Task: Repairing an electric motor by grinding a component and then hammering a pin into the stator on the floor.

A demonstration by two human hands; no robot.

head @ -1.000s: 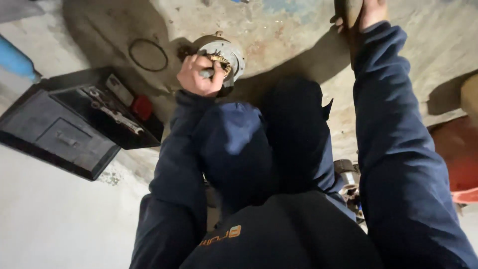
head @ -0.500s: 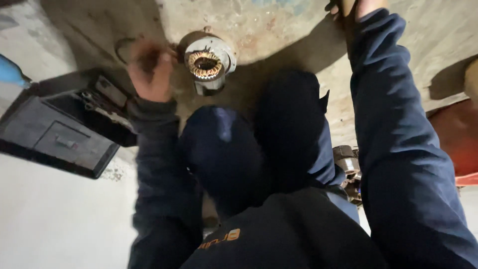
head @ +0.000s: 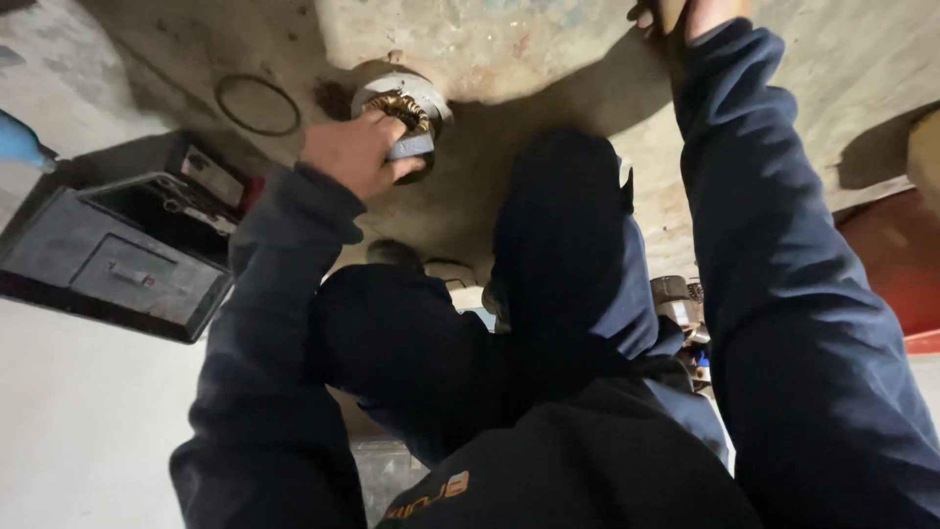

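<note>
My left hand rests on a round metal motor part with copper windings that stands on the stained concrete floor. The fingers curl over its near rim and press on a small grey piece. My right hand is at the top edge, mostly cut off by the frame, next to a tan object. Whether it grips that object cannot be made out. My knees in dark trousers fill the middle.
An open black toolbox with tools inside lies at the left. A thin black ring lies on the floor beside the motor part. A blue object shows at far left, a red surface at right, metal parts by my right knee.
My left hand left the motor part, swung left toward the black ring, and has come back onto the part. The right arm stayed in place.
</note>
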